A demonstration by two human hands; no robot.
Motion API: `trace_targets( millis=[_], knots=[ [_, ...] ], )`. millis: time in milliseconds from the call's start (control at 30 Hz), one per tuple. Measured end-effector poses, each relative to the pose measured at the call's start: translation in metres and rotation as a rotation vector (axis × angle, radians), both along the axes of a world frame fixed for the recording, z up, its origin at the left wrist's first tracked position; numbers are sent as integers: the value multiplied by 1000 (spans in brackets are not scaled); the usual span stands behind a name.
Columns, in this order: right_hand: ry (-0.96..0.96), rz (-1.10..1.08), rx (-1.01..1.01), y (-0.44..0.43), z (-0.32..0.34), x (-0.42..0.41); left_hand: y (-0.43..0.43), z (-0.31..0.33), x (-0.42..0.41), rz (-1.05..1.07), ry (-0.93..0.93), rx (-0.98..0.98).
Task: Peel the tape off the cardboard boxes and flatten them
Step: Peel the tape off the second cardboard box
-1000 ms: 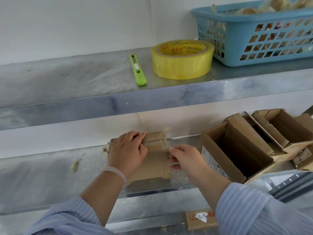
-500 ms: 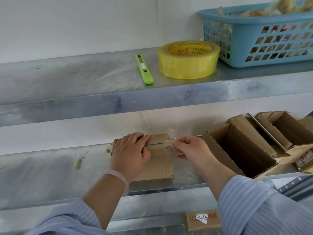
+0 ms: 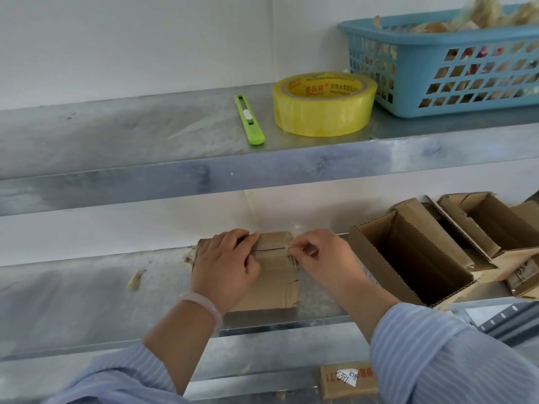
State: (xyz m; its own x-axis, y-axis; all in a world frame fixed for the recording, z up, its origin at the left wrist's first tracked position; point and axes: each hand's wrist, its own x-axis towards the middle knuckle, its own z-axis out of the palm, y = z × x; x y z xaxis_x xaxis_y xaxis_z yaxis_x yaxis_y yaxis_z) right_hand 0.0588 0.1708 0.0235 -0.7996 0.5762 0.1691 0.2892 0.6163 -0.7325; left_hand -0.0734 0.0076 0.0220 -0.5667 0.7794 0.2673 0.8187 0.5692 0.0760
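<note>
Now one box [image 3: 274, 287], left hand [image 3: 224, 266], right hand [image 3: 323, 258] (tape [image 3: 295, 228])

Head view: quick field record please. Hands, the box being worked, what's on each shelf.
left hand: holds the taped box down on the lower shelf
right hand: pinches clear tape at the box's right edge
tape state: partly lifted, crumpled end sticks up
upper shelf: green knife, yellow tape roll, blue basket
lower shelf, right: open boxes, not flattened
task state: taped box not yet flattened
</note>
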Motion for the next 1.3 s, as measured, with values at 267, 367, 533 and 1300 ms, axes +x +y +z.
trace_targets(
  millis=[267, 367, 533, 1300],
  knots=[
    [31, 129, 44, 10, 5, 0, -2, 2, 1, -17, -13, 23],
    [31, 116, 145, 9, 1, -3, -3, 1, 1, -5, -26, 50],
    [97, -110, -91, -4, -13, -9, -2, 0, -3, 18, -56, 37],
    [-76, -171, -990, -2, -11, -17, 3, -2, -15, -14, -132, -38]
  ],
)
